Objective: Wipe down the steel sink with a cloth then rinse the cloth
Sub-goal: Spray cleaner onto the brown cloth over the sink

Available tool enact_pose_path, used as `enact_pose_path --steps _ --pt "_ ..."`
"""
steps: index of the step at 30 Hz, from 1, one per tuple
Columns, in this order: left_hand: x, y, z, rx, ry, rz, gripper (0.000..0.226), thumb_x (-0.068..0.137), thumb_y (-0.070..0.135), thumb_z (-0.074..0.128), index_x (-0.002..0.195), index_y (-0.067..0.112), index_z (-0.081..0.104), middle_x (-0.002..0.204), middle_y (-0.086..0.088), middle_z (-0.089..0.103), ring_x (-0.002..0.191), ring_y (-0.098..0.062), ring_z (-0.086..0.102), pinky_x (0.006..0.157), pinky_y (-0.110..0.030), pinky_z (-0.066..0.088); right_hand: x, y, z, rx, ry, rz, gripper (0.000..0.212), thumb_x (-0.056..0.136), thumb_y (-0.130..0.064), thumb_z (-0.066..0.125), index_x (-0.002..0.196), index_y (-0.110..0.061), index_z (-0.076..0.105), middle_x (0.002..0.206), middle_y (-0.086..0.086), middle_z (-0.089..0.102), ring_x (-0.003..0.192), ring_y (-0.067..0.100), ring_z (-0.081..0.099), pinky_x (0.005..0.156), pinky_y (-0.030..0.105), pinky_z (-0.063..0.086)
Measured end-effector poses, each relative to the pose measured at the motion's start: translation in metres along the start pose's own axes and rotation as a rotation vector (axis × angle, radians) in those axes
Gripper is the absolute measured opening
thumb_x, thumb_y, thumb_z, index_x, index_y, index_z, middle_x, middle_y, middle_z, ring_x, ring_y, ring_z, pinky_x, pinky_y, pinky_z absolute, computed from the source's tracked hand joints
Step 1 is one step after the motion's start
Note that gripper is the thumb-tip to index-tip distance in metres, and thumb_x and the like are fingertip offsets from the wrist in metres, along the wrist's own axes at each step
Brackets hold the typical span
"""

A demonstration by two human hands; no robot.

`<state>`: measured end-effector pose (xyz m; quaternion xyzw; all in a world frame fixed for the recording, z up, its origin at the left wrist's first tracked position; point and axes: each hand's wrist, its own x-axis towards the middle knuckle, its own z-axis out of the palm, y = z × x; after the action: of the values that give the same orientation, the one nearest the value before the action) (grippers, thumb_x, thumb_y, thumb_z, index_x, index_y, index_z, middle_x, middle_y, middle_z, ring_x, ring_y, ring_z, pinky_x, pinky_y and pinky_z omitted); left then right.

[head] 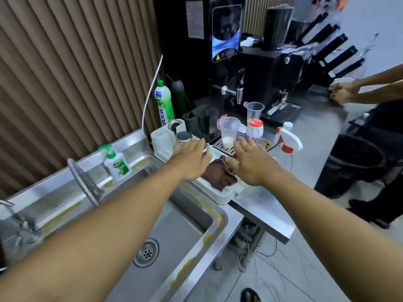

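Brown cloth [220, 174] on white tray [219, 198], left hand [192, 159], right hand [251, 163] alongside, grips released

You have a single view, from the wide-angle camera on your head, facing forward and down. The sink [185, 225] lies close beneath you at lower left, the counter [261, 205] just ahead, the black machines [272, 68] farther back.

Brown cloth [220, 174], crumpled on white tray [218, 198] just right of steel sink [185, 232]; yellowish streaks along rim, round drain [146, 253] in basin floor.
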<state>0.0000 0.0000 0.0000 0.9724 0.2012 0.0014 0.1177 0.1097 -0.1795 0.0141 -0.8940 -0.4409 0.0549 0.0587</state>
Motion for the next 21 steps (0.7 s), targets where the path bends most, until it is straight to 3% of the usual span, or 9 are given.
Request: enact_pose_path --steps 4,6,8,11,13,16,21 --pt "0.013 0.008 0.037 -0.038 -0.148 -0.035 0.067 0.106 0.048 0.023 0.16 0.018 -0.002 0.169 -0.006 0.005 0.154 -0.026 0.005 0.122 -0.053 0.01 -0.001 0.025 0.025 0.01 -0.094 0.011 0.07 0.105 -0.054 0.02 0.16 -0.015 0.006 0.168 0.008 -0.001 0.154 0.028 -0.005 0.123 0.046 -0.001" --pt "0.026 0.012 0.054 -0.09 -0.173 -0.05 0.066 0.106 0.045 0.027 0.16 0.013 0.007 0.168 -0.009 0.01 0.153 -0.029 0.01 0.121 -0.05 0.018 0.006 0.034 0.034 0.018 -0.125 -0.003 0.069 0.105 -0.053 0.02 0.16 -0.014 0.006 0.168 0.008 -0.001 0.154 0.029 -0.006 0.122 0.046 -0.004" --pt "0.043 0.013 0.071 -0.137 -0.182 -0.077 0.058 0.106 0.042 0.033 0.153 0.01 0.027 0.162 -0.014 0.026 0.147 -0.031 0.026 0.115 -0.047 0.03 0.015 0.042 0.038 0.023 -0.142 -0.028 0.067 0.106 -0.051 0.02 0.16 -0.013 0.007 0.168 0.008 0.001 0.154 0.029 -0.004 0.123 0.046 -0.002" --pt "0.064 0.014 0.095 -0.181 -0.14 -0.172 0.037 0.101 0.038 0.044 0.126 0.012 0.051 0.135 -0.016 0.055 0.12 -0.034 0.053 0.094 -0.042 0.046 0.024 0.056 0.048 0.061 -0.145 -0.087 0.064 0.106 -0.048 0.026 0.158 -0.011 0.018 0.167 0.009 0.011 0.154 0.03 0.005 0.124 0.045 0.01" --pt "0.079 0.016 0.106 -0.211 -0.116 -0.241 0.034 0.1 0.037 0.047 0.119 0.01 0.056 0.125 -0.017 0.06 0.111 -0.034 0.057 0.088 -0.04 0.048 0.026 0.071 0.053 0.096 -0.09 -0.14 0.055 0.106 -0.045 0.031 0.147 -0.01 0.039 0.157 0.009 0.035 0.148 0.032 0.024 0.117 0.041 0.025" --pt "0.1 0.017 0.115 -0.198 -0.116 -0.327 0.037 0.102 0.035 0.045 0.119 0.004 0.056 0.129 -0.02 0.057 0.114 -0.037 0.056 0.085 -0.038 0.044 0.02 0.095 0.055 0.158 -0.001 -0.166 0.043 0.105 -0.043 0.037 0.128 -0.012 0.056 0.13 0.004 0.056 0.128 0.027 0.046 0.099 0.037 0.041" --pt "0.127 0.012 0.131 -0.151 -0.187 -0.441 0.041 0.102 0.036 0.041 0.126 0.005 0.052 0.135 -0.021 0.055 0.119 -0.038 0.054 0.094 -0.042 0.047 0.004 0.132 0.053 0.285 0.064 -0.147 0.044 0.102 -0.047 0.042 0.133 -0.022 0.059 0.13 -0.004 0.06 0.113 0.02 0.057 0.089 0.036 0.05"
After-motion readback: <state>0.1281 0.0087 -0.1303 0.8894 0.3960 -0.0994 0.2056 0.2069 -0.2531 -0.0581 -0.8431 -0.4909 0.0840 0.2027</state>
